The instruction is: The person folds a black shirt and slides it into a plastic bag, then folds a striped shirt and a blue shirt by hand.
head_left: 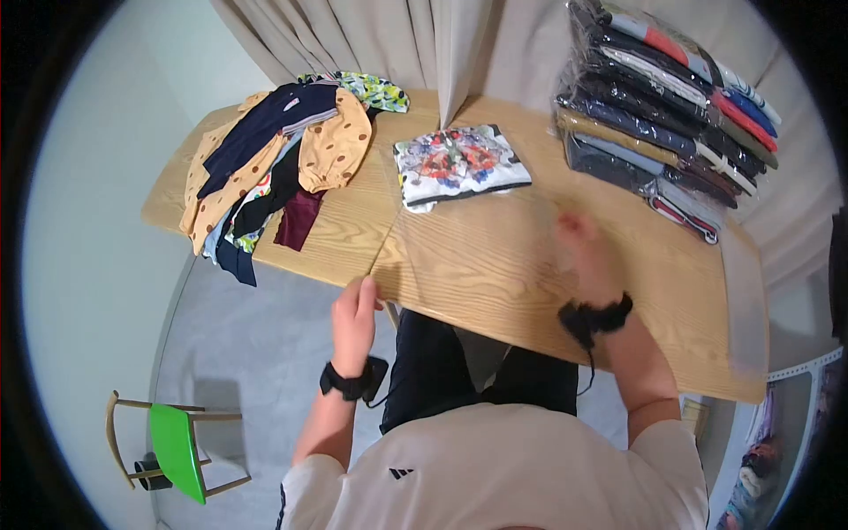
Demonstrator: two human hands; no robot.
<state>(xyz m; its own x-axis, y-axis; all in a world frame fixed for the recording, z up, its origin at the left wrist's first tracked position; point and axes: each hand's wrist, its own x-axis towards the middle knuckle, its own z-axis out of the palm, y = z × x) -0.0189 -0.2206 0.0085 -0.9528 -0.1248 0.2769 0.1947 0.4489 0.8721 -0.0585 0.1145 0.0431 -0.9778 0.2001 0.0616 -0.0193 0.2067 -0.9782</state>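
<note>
From my end, uneven tugging by the left hand [355, 311] could crease the thin clear bag [481, 238], flat on the table [667, 300] before the folded garment [459, 161]. That hand sits at the edge, thumb against fingers; whether it pinches film, I can't tell. The right hand [585, 252] reaches forward, its grip too blurred to read.

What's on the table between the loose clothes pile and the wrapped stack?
The head view shows a folded, printed garment on the table between the loose clothes pile and the wrapped stack.
</note>
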